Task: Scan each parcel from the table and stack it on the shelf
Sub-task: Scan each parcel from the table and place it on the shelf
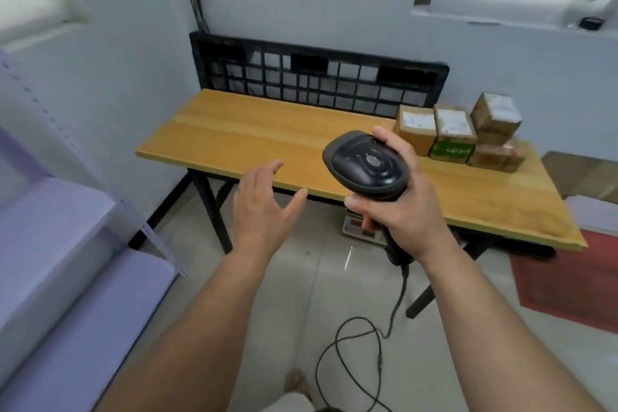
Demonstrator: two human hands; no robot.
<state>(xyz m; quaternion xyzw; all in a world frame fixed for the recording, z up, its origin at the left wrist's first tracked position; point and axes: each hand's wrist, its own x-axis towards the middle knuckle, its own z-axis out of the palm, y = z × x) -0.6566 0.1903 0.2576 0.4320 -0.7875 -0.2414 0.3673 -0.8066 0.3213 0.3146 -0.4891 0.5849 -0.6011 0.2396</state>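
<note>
Four brown parcels [458,135] clustered at the far right end of the wooden table [254,133], one perched on another, well apart from both hands. Nearer, above the table's front edge, a black scanner [366,165] clamped in the right hand [401,210], fingers wrapped round its handle; left hand [264,207] beside it, fingers spread, holding nothing. Pale shelf [67,244] at far left, scanner cable [378,344] looping over the floor.
</note>
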